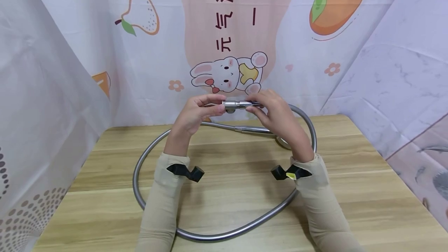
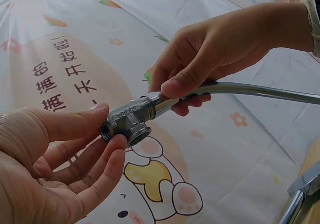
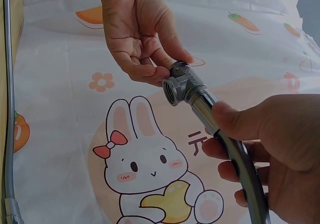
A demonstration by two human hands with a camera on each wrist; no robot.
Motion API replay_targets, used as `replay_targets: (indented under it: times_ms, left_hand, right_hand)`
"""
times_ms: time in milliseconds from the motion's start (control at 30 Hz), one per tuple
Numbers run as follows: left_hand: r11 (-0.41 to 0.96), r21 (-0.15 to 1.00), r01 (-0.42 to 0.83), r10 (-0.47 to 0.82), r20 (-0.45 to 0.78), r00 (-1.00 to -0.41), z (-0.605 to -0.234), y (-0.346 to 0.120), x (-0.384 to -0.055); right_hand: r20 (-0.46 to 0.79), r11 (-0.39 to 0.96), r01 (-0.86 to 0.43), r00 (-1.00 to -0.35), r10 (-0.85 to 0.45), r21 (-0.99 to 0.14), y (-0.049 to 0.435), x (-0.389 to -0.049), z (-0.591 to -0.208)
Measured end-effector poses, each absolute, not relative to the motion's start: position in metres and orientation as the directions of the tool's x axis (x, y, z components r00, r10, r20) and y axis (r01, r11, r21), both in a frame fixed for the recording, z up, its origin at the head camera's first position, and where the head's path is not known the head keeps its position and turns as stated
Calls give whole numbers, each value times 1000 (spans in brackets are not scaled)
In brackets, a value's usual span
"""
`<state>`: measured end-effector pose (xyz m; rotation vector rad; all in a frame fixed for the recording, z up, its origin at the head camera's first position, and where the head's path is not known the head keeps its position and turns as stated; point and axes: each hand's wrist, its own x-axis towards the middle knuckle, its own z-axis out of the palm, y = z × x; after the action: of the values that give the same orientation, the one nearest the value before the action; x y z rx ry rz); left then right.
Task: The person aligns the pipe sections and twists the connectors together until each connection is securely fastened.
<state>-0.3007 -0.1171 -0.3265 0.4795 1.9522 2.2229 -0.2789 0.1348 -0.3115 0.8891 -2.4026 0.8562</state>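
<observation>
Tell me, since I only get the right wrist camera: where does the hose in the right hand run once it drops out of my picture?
Observer: From the right hand, the hose loops round the table, passing below both forearms.
Operator: What's at its far end?
Observer: What looks like a shower head, lying toward the back of the table, partly hidden by the right forearm.
Operator: Anything worn on the wrists?
Observer: Yes, a black mount at each beige cuff.

Beige sleeves [image 1: 161,205], black wrist cameras [image 1: 197,174] (yellow label [image 1: 291,175] on the right)
</observation>
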Motion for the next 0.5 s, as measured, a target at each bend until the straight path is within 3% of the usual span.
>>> replay_targets:
  times_ms: [500]
  left_hand:
    - [-135,986,95,307,133,-942,-324,-119,-298]
  right_hand:
    - [562,588,-687,-711,-423,-426,131,-279,-312]
